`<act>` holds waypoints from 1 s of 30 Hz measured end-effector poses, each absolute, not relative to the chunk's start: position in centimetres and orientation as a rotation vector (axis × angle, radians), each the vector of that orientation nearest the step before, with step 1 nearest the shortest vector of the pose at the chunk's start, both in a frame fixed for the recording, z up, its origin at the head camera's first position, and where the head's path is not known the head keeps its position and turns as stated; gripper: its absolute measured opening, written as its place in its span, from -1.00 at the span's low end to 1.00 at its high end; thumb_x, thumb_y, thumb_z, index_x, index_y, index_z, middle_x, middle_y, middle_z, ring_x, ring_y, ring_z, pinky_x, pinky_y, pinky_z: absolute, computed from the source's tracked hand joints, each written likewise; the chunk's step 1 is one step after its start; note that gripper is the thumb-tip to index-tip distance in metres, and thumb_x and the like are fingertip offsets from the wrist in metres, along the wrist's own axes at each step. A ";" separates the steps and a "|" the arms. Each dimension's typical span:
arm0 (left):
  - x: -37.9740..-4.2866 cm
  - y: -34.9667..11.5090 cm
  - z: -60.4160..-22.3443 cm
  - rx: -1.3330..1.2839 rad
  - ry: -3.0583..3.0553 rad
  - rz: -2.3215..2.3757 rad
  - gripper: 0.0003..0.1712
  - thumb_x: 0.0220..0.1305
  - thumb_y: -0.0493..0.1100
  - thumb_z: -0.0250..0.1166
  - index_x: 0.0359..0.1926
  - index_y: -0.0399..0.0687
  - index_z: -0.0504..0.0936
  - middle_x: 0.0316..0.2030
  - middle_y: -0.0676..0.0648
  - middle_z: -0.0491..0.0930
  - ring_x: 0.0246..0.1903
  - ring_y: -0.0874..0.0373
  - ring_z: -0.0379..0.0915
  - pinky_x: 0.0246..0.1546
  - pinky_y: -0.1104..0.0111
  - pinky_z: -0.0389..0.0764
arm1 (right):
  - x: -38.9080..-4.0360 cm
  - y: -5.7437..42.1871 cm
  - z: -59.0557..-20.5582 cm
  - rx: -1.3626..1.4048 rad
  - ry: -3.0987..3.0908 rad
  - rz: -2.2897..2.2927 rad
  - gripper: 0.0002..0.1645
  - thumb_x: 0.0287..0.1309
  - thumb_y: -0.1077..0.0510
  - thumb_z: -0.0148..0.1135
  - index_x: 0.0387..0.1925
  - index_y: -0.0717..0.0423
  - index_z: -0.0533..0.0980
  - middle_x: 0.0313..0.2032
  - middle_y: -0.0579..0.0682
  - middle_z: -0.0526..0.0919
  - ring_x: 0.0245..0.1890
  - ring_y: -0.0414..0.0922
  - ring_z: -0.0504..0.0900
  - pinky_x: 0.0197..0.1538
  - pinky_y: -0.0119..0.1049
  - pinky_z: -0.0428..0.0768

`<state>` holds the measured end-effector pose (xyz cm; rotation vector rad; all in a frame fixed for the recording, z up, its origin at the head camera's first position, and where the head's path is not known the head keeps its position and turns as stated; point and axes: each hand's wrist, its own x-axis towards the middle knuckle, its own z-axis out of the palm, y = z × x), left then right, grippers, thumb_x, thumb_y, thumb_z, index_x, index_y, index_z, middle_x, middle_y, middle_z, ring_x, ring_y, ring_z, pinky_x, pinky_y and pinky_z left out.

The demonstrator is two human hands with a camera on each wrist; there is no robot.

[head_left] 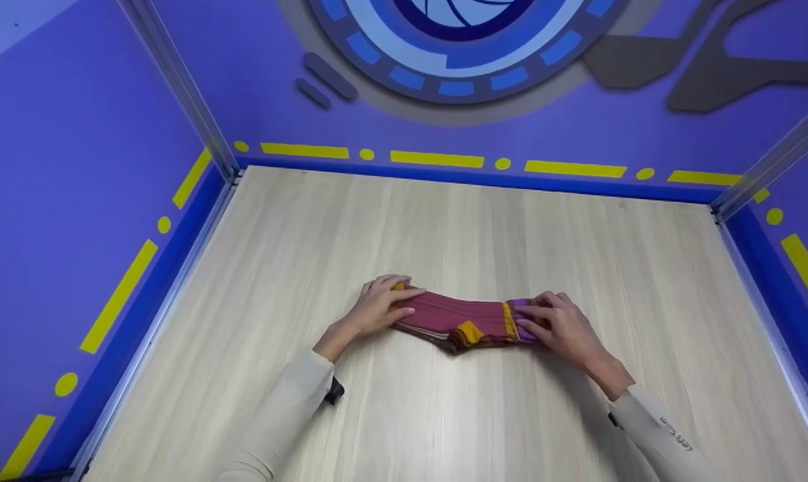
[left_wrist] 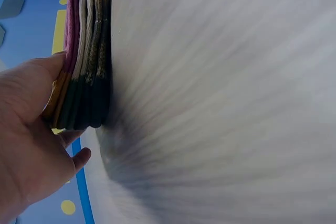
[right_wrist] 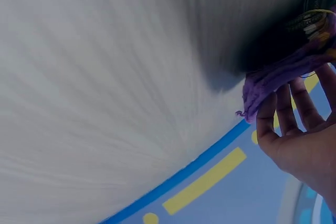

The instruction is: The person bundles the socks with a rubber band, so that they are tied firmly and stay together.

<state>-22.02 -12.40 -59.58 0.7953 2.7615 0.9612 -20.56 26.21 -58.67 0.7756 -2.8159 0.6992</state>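
A neat stack of socks (head_left: 457, 314) lies on the wooden table, burgundy on top with a mustard heel patch and a purple cuff. Its side edge, layers of pink, cream and brown, shows in the left wrist view, where the toes (left_wrist: 79, 100) turn mustard, green and dark blue. My left hand (head_left: 379, 306) rests over the toe end, fingers and thumb spread on the top sock. At the other end, my right hand (head_left: 566, 329) lays its fingers on the purple cuff (right_wrist: 283, 74); its thumb is hidden in the right wrist view.
The pale wood-grain table (head_left: 350, 227) extends around the socks on all sides. Blue panels (head_left: 444, 127) with yellow dashes wall it in at the back, left and right, and metal posts (head_left: 183, 87) stand at the back corners.
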 end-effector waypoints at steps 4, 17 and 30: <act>-21.8 -12.6 -59.4 0.811 2.772 0.958 -0.48 0.48 -0.03 0.22 0.39 0.02 0.52 0.45 -0.30 0.32 0.46 -0.30 0.15 0.36 -0.30 0.16 | -20.5 26.8 -58.9 0.847 -2.765 0.799 -0.63 0.17 0.15 0.47 0.03 0.10 0.73 -0.06 0.12 0.66 -0.07 0.07 0.54 -0.01 0.05 0.53; -20.7 -13.9 -59.8 0.912 2.862 0.819 -0.50 0.52 -0.08 0.17 0.41 0.02 0.50 0.49 -0.25 0.29 0.48 -0.22 0.19 0.31 -0.27 0.27 | -19.0 28.6 -59.2 0.990 -2.874 0.809 -0.48 0.30 0.17 0.33 0.28 0.10 0.57 0.40 0.26 0.44 0.37 0.32 0.39 0.27 0.28 0.46; -24.8 -14.4 -60.6 0.893 2.832 0.809 -0.49 0.56 -0.04 0.09 0.46 0.08 0.44 0.54 -0.25 0.19 0.50 -0.24 0.14 0.37 -0.28 0.20 | -21.7 29.1 -59.8 0.951 -2.971 0.823 -0.44 0.43 0.19 0.18 0.41 0.07 0.43 0.49 0.28 0.28 0.49 0.36 0.20 0.35 0.33 0.36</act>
